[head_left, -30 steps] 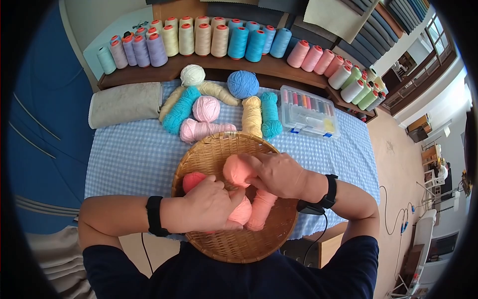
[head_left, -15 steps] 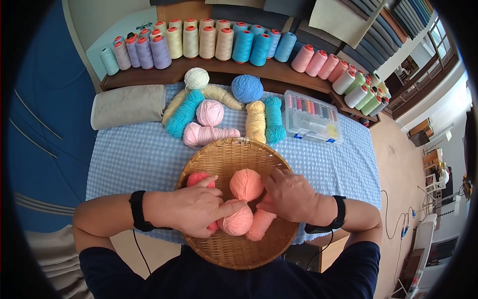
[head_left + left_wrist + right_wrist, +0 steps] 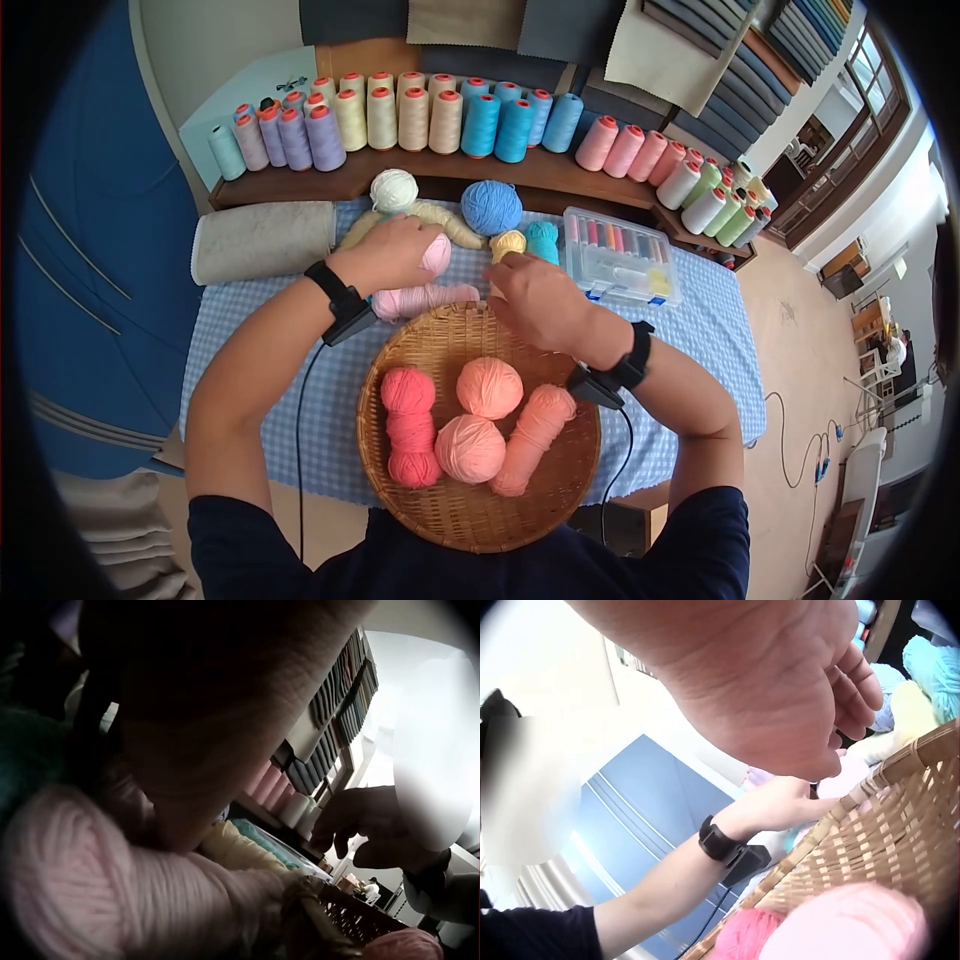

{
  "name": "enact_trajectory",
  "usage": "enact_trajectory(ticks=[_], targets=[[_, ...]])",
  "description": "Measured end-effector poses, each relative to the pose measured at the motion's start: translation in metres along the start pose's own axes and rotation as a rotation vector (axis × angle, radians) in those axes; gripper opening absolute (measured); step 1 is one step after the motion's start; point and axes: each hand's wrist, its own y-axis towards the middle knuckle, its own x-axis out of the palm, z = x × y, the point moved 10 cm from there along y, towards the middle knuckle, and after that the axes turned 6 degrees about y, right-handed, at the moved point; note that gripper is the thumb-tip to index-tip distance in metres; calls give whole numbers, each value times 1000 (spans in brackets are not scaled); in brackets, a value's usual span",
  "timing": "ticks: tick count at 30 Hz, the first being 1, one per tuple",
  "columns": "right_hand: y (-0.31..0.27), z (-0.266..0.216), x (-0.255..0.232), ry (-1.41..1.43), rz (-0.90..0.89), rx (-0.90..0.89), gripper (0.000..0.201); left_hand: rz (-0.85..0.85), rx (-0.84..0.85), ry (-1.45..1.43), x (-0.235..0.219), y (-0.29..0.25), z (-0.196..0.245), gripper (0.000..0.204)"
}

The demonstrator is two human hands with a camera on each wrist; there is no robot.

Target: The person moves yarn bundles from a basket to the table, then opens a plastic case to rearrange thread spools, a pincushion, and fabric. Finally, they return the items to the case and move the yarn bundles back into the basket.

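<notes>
My left hand (image 3: 392,252) reaches over the far yarn group, right at a pale pink ball (image 3: 437,256); its fingertips are hidden, so I cannot tell whether they grip it. A pale pink skein (image 3: 187,900) lies just below that hand. Over the basket's far side hovers my right hand (image 3: 545,300), fingers loosely bent with nothing in them, near a yellow skein (image 3: 508,243). The wicker basket (image 3: 366,430) holds a deep pink skein (image 3: 409,428), two peach balls, one farther (image 3: 490,387) and one nearer (image 3: 470,448), and a coral skein (image 3: 535,440).
White (image 3: 394,190) and blue (image 3: 491,207) yarn balls and a turquoise skein (image 3: 542,242) lie behind. A clear thread case (image 3: 620,260) stands right, a folded grey cloth (image 3: 262,242) left. Thread cones (image 3: 480,127) line the raised shelf. Cables hang from both wrists.
Both hands have left the yarn in the basket and moved forward, the left to the pale pink ball, the right above the far rim. The basket's yarn now lies uncovered.
</notes>
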Motion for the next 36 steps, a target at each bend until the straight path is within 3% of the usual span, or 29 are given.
enact_trajectory(ticks=[2, 4, 5, 6, 7, 9, 14, 16, 17, 19, 20, 21, 23, 25, 27, 28, 31, 33, 36], targets=[[14, 9, 7, 44, 2, 2, 45, 8, 24, 32, -10, 3, 13, 66], [22, 11, 10, 89, -6, 7, 52, 40, -98, -29, -27, 3, 12, 69], [24, 9, 2, 101, 65, 6, 66, 32, -99, -35, -32, 1, 19, 69], [23, 6, -7, 112, 136, 6, 81, 113, -115, -85, -45, -3, 23, 69], [21, 2, -12, 119, 129, 12, 81, 193, -132, -134, -58, -8, 28, 70], [11, -29, -39, 211, 211, -208, 87, 140, -138, -238, -67, -25, 48, 69], [-22, -57, -25, 265, 31, -364, 78, 96, -64, -388, -73, -80, 91, 74], [-36, -68, -14, 253, -34, -429, 60, -82, -83, -306, -50, -93, 100, 70], [-40, -67, -8, 247, -35, -438, 60, -73, -88, -303, -41, -98, 97, 70], [-43, -63, 10, 195, -96, -422, 52, 161, 174, -152, -49, -102, 114, 61], [-43, -64, 8, 165, -116, -404, 49, 106, 115, -180, -44, -99, 105, 49], [-44, -66, 5, 161, -117, -407, 49, 110, 112, -178, -47, -93, 99, 49], [-45, -70, -4, 198, -81, -419, 47, 35, -73, -187, -48, -73, 63, 43], [-47, -65, -4, 155, -77, -386, 48, 309, -143, -29, -70, -56, 27, 40], [-49, -60, -5, 114, -74, -349, 48, 388, -303, 71, -72, -32, -19, 44], [-49, -55, -8, 92, -60, -312, 46, 393, -304, 70, -69, -22, -32, 44], [-55, -43, -13, 64, -48, -219, 42, 364, -386, 109, -58, 1, -57, 48], [-60, -33, -16, 66, -47, -157, 40, 174, -459, 42, -32, 15, -68, 53], [-70, -25, -21, 87, -26, -142, 36, 154, -508, 42, -29, 26, -73, 60]])
